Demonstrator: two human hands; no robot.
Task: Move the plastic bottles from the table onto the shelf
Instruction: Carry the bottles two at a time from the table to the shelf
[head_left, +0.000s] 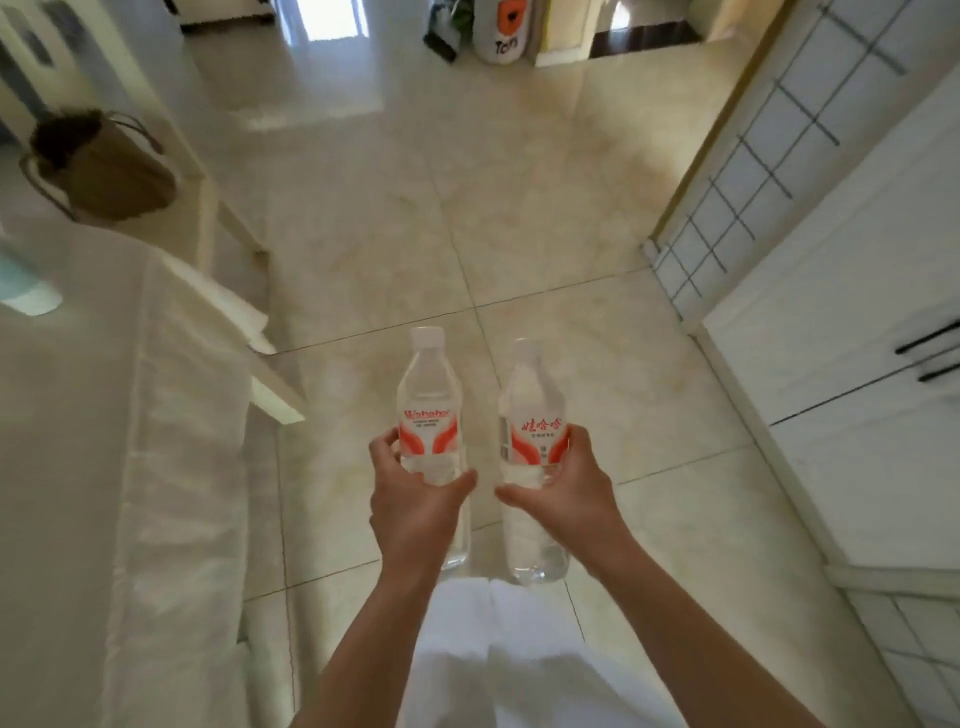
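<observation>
I carry two clear plastic water bottles with red-and-white labels and white caps, both upright over the tiled floor. My left hand (415, 493) grips the left bottle (429, 395) around its middle. The right bottle (532, 400) is gripped the same way by my right hand (563, 488). The two bottles are side by side, a small gap between them. No shelf is clearly in view.
A table with a white cloth (104, 467) runs along the left, a brown bag (104, 166) beyond it. White cabinet doors with black handles (857, 364) and a tiled wall stand on the right. Glossy beige floor (467, 208) stretches ahead to doorways.
</observation>
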